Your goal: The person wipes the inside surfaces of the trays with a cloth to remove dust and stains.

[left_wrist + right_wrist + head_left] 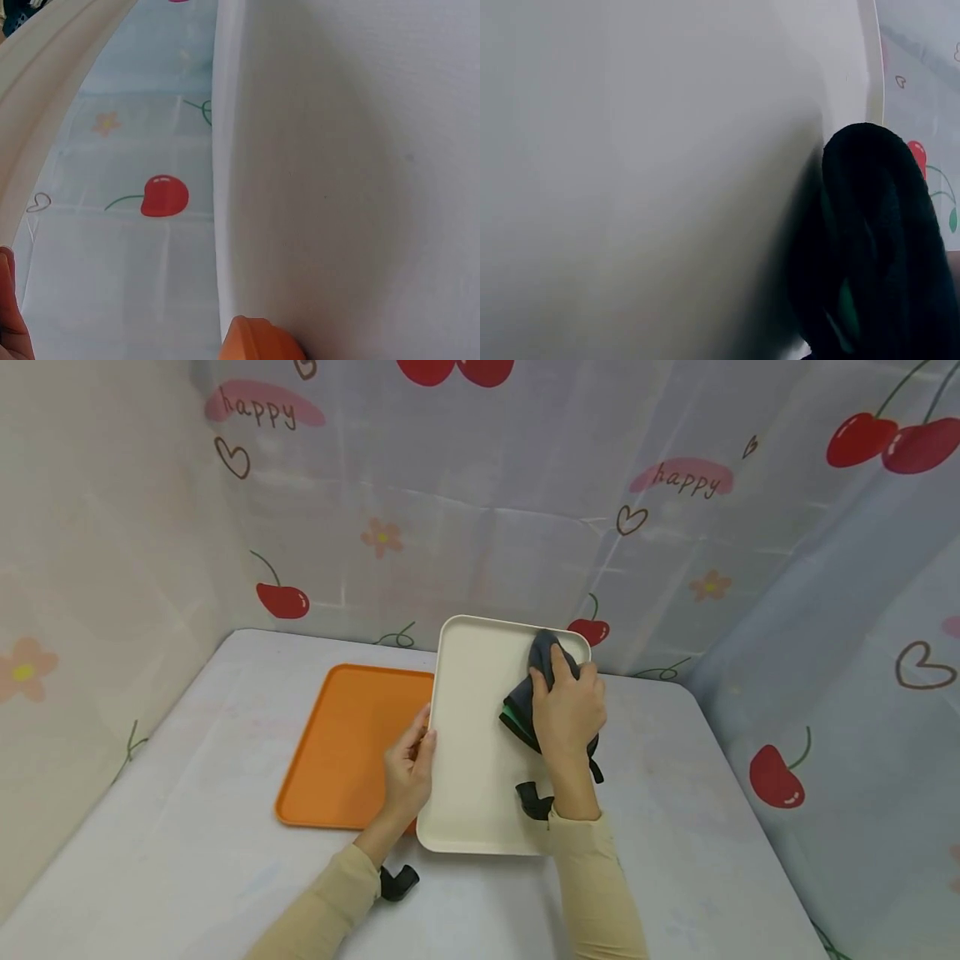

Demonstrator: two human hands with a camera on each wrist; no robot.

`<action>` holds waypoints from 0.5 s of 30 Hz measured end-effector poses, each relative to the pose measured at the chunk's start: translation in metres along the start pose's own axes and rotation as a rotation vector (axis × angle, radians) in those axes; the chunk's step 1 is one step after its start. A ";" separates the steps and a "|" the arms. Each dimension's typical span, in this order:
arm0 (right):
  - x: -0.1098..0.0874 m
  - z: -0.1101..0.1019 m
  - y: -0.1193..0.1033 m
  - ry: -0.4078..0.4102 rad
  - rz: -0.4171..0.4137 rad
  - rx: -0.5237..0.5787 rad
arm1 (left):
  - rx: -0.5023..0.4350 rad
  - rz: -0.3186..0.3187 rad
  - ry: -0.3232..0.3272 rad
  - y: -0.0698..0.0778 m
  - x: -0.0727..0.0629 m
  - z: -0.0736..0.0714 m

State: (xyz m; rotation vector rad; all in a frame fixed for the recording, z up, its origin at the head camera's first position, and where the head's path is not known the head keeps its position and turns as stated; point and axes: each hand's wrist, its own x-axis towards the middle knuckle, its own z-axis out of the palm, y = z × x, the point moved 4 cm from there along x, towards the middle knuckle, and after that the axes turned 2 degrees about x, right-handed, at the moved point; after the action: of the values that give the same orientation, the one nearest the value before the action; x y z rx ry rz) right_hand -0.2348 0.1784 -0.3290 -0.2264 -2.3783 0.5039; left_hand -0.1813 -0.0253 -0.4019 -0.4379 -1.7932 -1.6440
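Note:
A cream tray [480, 760] is tilted up off the table, its inner face toward the head camera. My left hand [408, 768] grips its left edge; in the left wrist view, only part of that hand [13, 322] shows beside the tray's rim [45, 105]. With my right hand [568, 714] I hold a folded dark grey cloth [521, 702] with a green layer, pressed near the tray's upper right corner. The right wrist view shows the cloth [885, 240] close up against the tray's inner face [652, 150].
An orange tray [330, 752] lies on the white-covered table [187, 810], left of the cream tray and partly hidden behind it. Cherry-printed curtains [480, 552] hang along the back and sides. Each wrist carries a black camera mount [397, 883].

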 end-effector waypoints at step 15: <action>-0.009 0.008 -0.039 -0.001 -0.109 0.025 | -0.005 -0.036 -0.018 -0.003 -0.002 0.003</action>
State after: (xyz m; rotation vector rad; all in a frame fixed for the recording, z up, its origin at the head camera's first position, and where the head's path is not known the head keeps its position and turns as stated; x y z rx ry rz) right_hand -0.2340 0.1377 -0.3237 -0.0850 -2.3687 0.4822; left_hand -0.1828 -0.0228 -0.4052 -0.4258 -1.8207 -1.6742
